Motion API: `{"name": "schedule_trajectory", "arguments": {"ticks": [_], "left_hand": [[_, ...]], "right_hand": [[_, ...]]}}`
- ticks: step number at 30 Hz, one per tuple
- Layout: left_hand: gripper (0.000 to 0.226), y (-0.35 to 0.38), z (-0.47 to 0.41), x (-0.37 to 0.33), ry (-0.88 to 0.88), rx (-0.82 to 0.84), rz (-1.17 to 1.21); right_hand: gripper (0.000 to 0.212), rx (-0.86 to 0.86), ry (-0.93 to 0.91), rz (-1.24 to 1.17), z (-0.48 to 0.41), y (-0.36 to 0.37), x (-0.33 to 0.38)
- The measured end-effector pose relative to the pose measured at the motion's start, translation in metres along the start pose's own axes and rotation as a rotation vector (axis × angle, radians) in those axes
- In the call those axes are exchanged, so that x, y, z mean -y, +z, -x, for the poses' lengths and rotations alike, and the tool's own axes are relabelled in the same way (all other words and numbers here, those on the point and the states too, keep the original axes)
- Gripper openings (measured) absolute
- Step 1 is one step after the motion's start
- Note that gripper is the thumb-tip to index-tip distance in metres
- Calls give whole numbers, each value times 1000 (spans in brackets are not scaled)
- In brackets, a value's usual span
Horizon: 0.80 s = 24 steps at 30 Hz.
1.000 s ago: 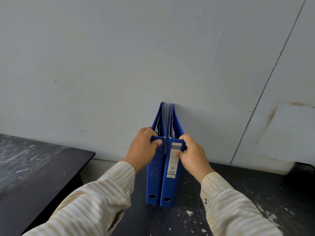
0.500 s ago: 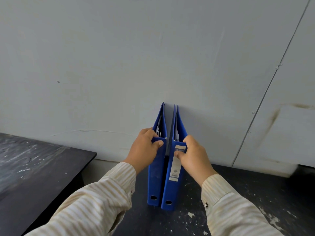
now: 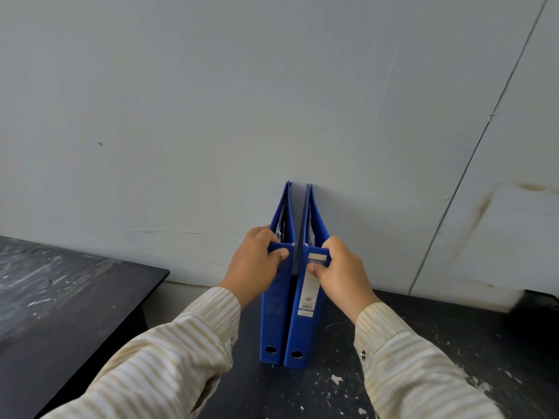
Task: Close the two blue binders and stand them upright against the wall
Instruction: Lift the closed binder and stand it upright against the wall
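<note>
Since a second ago the tops have drawn apart: the left binder and right binder now show a thin wedge of gap above, while their lower spine ends touch. Both are closed and stand upright at the back edge of the tabletop, their far ends against the wall, spines facing the person. The left hand grips the top of the left binder's spine, thumb across it. The right hand pinches the right binder's spine at its label. Holding high likely steadies both while they are squared. What seems left is closing the gap and letting go.
</note>
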<state>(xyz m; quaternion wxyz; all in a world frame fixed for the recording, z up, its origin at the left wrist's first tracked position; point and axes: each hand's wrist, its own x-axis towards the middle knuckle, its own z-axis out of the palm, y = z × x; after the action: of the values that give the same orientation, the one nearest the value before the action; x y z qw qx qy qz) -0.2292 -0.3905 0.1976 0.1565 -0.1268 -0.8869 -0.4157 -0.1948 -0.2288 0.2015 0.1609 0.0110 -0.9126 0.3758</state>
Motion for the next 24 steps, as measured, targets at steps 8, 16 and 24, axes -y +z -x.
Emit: {"name": "schedule_trajectory", "arguments": {"ticks": [8,16,24], "left_hand": [[9,0,1,-2,-18,13,12],[10,0,1,-1,-17,12,10],[12,0,1,-1,-13,11,4]], "right_hand": [[19,30,0,12,0,0,2],[20,27,-3,0,-1,1,2],[20,24,-9,-1,-2,4,2]]}}
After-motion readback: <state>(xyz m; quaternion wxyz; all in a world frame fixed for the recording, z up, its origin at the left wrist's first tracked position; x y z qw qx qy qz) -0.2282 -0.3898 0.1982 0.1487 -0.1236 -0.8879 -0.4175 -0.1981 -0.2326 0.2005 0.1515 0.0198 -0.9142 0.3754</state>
